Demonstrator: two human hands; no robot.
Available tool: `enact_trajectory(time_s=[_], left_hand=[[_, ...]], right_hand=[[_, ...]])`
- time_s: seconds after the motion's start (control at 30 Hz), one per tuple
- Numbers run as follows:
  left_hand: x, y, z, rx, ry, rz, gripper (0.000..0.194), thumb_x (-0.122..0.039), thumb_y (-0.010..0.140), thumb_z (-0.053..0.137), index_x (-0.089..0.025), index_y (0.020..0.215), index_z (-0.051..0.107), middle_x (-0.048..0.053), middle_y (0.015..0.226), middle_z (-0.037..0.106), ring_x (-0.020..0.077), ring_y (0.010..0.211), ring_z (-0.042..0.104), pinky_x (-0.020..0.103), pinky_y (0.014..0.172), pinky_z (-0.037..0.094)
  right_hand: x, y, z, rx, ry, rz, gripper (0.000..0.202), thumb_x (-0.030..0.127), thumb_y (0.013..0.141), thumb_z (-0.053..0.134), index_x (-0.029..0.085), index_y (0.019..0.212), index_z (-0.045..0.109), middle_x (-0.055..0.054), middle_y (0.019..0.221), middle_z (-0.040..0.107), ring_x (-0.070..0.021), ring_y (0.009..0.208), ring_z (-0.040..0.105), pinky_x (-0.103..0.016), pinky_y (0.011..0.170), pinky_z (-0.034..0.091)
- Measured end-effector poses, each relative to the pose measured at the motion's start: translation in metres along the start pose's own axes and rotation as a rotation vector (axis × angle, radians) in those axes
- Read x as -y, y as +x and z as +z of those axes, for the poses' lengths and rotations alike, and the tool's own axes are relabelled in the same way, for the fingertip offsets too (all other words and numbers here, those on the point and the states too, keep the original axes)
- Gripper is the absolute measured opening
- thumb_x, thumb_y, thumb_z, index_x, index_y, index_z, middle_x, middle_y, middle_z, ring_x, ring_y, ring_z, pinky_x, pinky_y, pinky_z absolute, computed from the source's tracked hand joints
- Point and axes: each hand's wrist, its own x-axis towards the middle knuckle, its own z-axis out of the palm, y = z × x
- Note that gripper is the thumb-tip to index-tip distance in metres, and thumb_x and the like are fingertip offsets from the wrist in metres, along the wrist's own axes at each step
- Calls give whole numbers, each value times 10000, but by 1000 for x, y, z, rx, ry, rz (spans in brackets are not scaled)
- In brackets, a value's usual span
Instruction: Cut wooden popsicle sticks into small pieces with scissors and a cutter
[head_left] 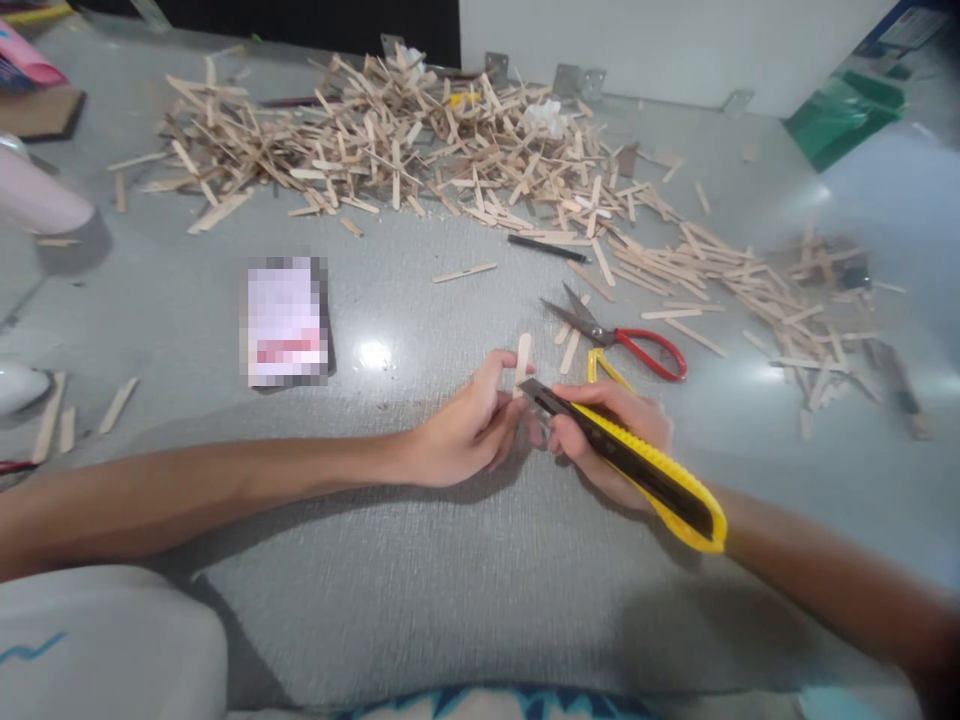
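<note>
Stick (523, 352) and cutter (645, 470) come together between two hands above a gray table (375, 570); the pale wooden piece rises from the fingertips of the left hand (461, 430), its long axis running away from the person with a slight lean to the right, its rounded far end free; the yellow-and-black cutter lies on a diagonal, butt end near the body and to the right, blade end far and to the left, so that the two long axes cross at a slant rather than run side by side.

Left fingers are curled about the lower part of the stick, though the low end and some of the grip are hidden; the right hand (636, 410) is wrapped around the cutter's body, thumb on the near side, fingers on the far side, the butt reaching back over the wrist; of the two hands, the left is nearer the stick, holding it, while the right stands just beside it on the right, with the blade end bridging the gap; blade and stick overlap in this view, but whether the edge touches the wood cannot be told.

Beyond the right hand lie red-handled scissors (600, 334), blades parted and angled toward the left; farther off rest a slim black rod (547, 248) and a broad heap of sticks (375, 140).
</note>
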Motion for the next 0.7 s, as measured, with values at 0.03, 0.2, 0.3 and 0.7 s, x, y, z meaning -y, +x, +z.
enact_trajectory(time_s=[0.03, 0.2, 0.3, 0.7], left_hand=[[0, 0, 0, 8, -15, 4, 112, -276, 1191, 360, -265, 1279, 292, -18, 879, 667, 48, 462, 487, 141, 435, 408], [2, 0, -3, 31, -137, -5, 131, -316, 1198, 367, -277, 1299, 293, -19, 919, 660, 53, 483, 510, 153, 449, 437], [2, 0, -5, 52, -175, -2, 129, -324, 1201, 365, -282, 1301, 294, -30, 903, 648, 57, 488, 518, 164, 461, 451], [-3, 2, -10, 63, -224, -30, 175, -358, 1201, 404, -280, 1322, 306, -20, 871, 698, 67, 463, 570, 161, 441, 460]], right_hand=[[1, 0, 0, 0, 25, 21, 115, 293, 1047, 730, 330, 1156, 739, 27, 752, 788, -196, 528, 713, -385, 544, 637], [-1, 0, 1, 2, 201, 115, 108, 335, 1056, 733, 310, 1158, 755, 23, 730, 771, -186, 540, 733, -330, 454, 591], [-4, 3, -1, 27, 295, 149, 93, 331, 1054, 738, 288, 1136, 751, 27, 731, 772, -171, 555, 751, -283, 441, 586], [-13, 9, -9, 85, 532, 267, 139, 362, 1055, 757, 253, 1138, 742, -3, 859, 800, -183, 613, 794, -283, 490, 645]])
